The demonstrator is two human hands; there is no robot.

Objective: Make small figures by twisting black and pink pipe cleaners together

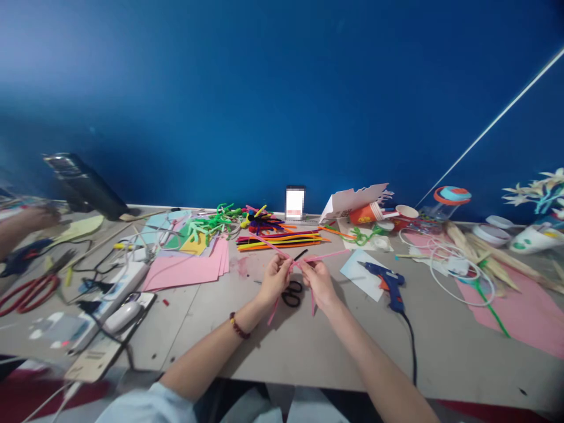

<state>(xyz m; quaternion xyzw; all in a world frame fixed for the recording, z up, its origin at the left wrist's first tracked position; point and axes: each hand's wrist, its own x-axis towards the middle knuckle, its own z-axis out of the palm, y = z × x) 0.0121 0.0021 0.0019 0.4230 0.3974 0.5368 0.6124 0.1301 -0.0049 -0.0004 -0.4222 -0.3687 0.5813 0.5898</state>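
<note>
My left hand [275, 278] and my right hand [319, 283] meet over the middle of the grey table [308, 346]. Both are closed on pink pipe cleaners [324, 257] that cross between them, with ends sticking up to the right and hanging down below the hands. A black pipe cleaner end shows just above my fingers. Black-handled scissors [291, 293] lie on the table directly under my hands. A bead bracelet circles my left wrist.
A blue glue gun [388, 284] lies right of my hands, cord trailing to the table edge. Loose pipe cleaners [277, 238] and pink paper sheets [189, 267] lie behind and left. Red scissors [29, 292], a power strip [126, 282] and another person's arm [22, 226] are far left.
</note>
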